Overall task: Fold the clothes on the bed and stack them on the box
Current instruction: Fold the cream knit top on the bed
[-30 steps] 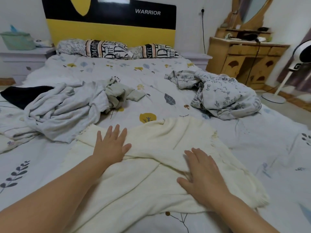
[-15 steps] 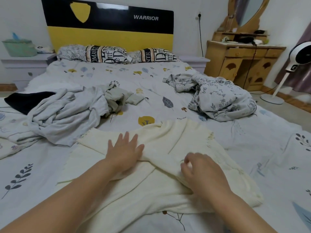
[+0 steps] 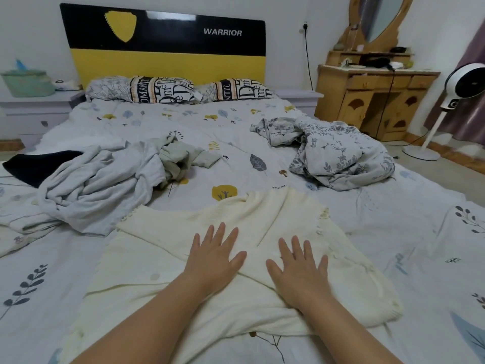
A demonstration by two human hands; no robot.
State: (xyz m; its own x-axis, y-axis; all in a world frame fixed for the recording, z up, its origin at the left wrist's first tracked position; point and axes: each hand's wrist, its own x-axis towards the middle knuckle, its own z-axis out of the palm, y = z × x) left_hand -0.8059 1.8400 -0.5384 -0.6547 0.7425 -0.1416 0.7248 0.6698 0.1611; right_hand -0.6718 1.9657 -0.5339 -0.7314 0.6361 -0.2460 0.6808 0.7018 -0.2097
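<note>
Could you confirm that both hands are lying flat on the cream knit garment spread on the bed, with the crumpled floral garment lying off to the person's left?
Not quite: the crumpled floral garment lies to the person's right, as the head view shows. The rest holds: the left hand and right hand both lie flat on the cream knit garment spread on the bed.

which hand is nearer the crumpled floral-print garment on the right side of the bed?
Right. The right hand lies flat on the cream sweater, below and left of the floral garment. The left hand also presses the sweater, farther left.
</note>
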